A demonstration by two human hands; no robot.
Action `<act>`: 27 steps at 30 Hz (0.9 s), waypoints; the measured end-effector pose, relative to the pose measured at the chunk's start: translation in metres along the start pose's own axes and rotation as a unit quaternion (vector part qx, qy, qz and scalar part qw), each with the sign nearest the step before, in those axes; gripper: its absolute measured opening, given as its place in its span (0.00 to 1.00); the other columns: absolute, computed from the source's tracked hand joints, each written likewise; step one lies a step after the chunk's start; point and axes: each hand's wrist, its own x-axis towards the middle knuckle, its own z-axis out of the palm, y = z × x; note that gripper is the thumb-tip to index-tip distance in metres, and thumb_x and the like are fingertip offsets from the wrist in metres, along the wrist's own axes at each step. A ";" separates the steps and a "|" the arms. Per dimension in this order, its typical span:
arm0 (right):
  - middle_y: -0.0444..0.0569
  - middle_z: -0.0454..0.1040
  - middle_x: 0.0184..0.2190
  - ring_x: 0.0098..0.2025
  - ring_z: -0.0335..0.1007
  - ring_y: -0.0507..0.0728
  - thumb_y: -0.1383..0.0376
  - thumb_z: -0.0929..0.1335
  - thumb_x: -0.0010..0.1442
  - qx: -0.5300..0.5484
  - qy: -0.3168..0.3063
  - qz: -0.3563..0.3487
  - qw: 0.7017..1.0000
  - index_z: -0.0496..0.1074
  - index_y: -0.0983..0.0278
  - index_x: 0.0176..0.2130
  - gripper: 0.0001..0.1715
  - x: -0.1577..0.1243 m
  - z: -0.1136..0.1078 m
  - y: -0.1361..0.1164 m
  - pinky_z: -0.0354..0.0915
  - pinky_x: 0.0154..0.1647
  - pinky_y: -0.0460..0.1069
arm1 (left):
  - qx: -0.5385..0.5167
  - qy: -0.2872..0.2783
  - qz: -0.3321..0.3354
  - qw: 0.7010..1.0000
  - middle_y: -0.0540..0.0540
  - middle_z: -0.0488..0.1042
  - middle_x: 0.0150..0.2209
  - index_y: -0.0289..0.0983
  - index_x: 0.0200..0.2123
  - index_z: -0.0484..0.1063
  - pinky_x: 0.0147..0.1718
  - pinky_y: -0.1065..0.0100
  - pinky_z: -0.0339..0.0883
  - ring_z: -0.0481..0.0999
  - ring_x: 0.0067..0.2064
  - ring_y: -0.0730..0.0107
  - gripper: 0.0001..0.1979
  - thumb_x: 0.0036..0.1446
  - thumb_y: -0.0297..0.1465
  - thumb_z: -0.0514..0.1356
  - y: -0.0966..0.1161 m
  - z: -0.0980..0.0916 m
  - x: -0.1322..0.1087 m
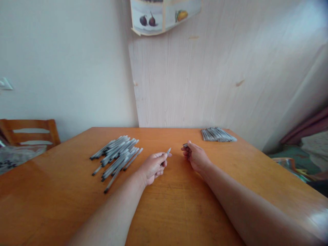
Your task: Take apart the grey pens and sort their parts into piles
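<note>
My left hand (155,165) is closed around a pen (168,150), whose pale pointed end sticks out past the thumb. Most of that pen is hidden in the fingers. Across a small gap to the right, my right hand (196,155) pinches a small dark grey piece (185,145) that looks like a pen cap. To the left of my left hand lies a loose pile of pens (119,153), with clear grey barrels and black ends. A neater row of pens (217,134) rests at the far right of the table.
The orange-brown wooden table (174,212) reaches back to the wall. At the left stands a wooden chair (30,131), with a clear plastic bag (20,155) in front of it. Pictures of fruit (166,17) hang above. Some cloth (316,143) is beyond the right edge.
</note>
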 end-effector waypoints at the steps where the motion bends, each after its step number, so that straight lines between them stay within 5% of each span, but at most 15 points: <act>1: 0.50 0.74 0.27 0.23 0.64 0.51 0.51 0.69 0.54 0.006 -0.014 0.010 1.000 0.69 0.64 0.31 0.18 -0.002 0.001 -0.001 0.59 0.24 0.48 | -0.006 0.006 0.005 1.000 0.55 0.61 0.26 0.36 0.46 0.68 0.16 0.76 0.39 0.48 0.16 0.86 0.18 0.58 0.41 0.57 0.000 -0.001 0.000; 7: 0.50 0.75 0.27 0.25 0.66 0.51 0.53 0.72 0.52 -0.010 -0.065 0.017 0.998 0.68 0.64 0.29 0.17 -0.017 0.012 -0.004 0.61 0.27 0.47 | -0.026 0.049 0.039 0.998 0.55 0.61 0.25 0.36 0.45 0.68 0.15 0.75 0.39 0.50 0.15 0.85 0.15 0.60 0.39 0.55 0.000 -0.013 0.005; 13: 0.45 0.71 0.21 0.20 0.59 0.48 0.52 0.70 0.55 -0.171 -0.180 -0.007 0.969 0.67 0.64 0.28 0.18 -0.045 0.032 -0.004 0.54 0.22 0.45 | -0.046 0.098 0.059 0.992 0.54 0.62 0.25 0.37 0.45 0.69 0.15 0.75 0.39 0.52 0.15 0.85 0.14 0.59 0.37 0.56 0.000 -0.025 0.012; 17: 0.42 0.68 0.20 0.20 0.59 0.49 0.55 0.68 0.57 -0.312 -0.284 -0.042 0.906 0.69 0.62 0.31 0.13 -0.072 0.043 -0.002 0.53 0.21 0.46 | -0.052 0.099 0.055 0.992 0.54 0.63 0.26 0.37 0.45 0.70 0.15 0.75 0.40 0.53 0.15 0.85 0.14 0.59 0.37 0.56 -0.001 -0.028 0.014; 21: 0.45 0.73 0.26 0.26 0.64 0.51 0.60 0.68 0.57 -0.457 -0.366 -0.121 0.802 0.73 0.62 0.33 0.08 -0.093 0.048 -0.005 0.55 0.25 0.45 | -0.076 0.088 0.061 0.991 0.53 0.64 0.25 0.36 0.44 0.70 0.15 0.76 0.41 0.54 0.16 0.85 0.13 0.59 0.36 0.57 -0.003 -0.028 0.015; 27: 0.46 0.75 0.33 0.32 0.67 0.51 0.62 0.66 0.60 -0.556 -0.390 -0.197 0.707 0.73 0.63 0.37 0.09 -0.098 0.051 -0.012 0.57 0.33 0.46 | -0.100 0.092 0.059 0.989 0.53 0.64 0.24 0.35 0.42 0.71 0.15 0.76 0.42 0.55 0.16 0.85 0.11 0.58 0.35 0.57 -0.003 -0.028 0.016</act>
